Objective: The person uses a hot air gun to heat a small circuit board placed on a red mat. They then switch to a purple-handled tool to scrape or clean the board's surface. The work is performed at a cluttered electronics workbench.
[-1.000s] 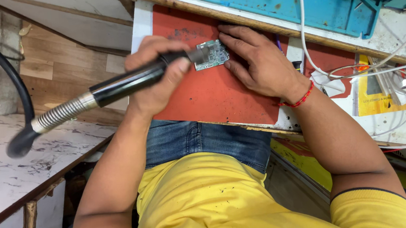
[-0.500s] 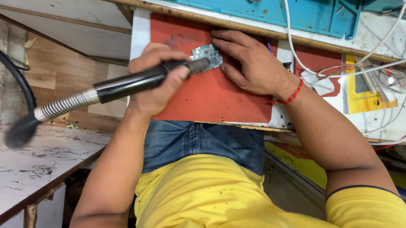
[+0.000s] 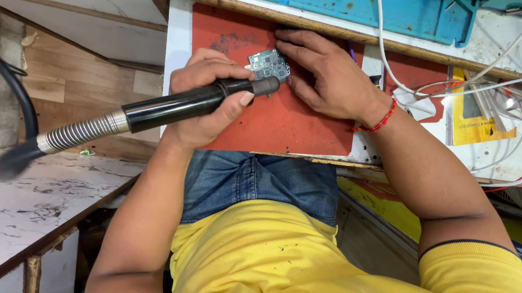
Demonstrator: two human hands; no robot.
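While your left hand (image 3: 208, 98) grips the black hot-air handpiece (image 3: 178, 106) and your right hand (image 3: 330, 80) presses flat on the small circuit board (image 3: 269, 66) on the red mat (image 3: 284, 123), lingering heat could scorch your fingertips

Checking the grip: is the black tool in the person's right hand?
No, the left hand grips the black tool; the right hand rests beside the circuit board.

One small circuit board (image 3: 269, 66), one black hot-air handpiece (image 3: 178, 106), one red mat (image 3: 290, 123). One blue mat (image 3: 410, 4) too. Two hands at work.
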